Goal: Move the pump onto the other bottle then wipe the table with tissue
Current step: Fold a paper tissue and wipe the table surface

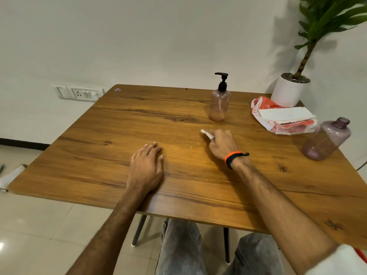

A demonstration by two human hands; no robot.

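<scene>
The pump is black and sits screwed on the pinkish bottle that stands upright far across the wooden table, right of the middle. That table is the biggest thing before me, its grain running left to right, with a small sticker near its far left corner. At the far right corner stands a potted plant in a white pot, green leaves spreading above it. Just in front of the pot lies an orange and white plastic packet with a stack of white tissues on top of it. Near the right edge stands the other bottle, purple-tinted, its neck open with no cap on it, just beside the packet.

My left hand rests flat on the table near the middle, palm down, fingers straight and close together, holding nothing. My right hand is further out and to the right, nearer the pump bottle but apart from it, with my fingers curled around a crumpled white tissue that pokes out at the left of my fist and is held down at the tabletop. The hand looks a little blurred. An orange and black band circles my right wrist. On the wall to the far left is a white switch and socket plate.
</scene>
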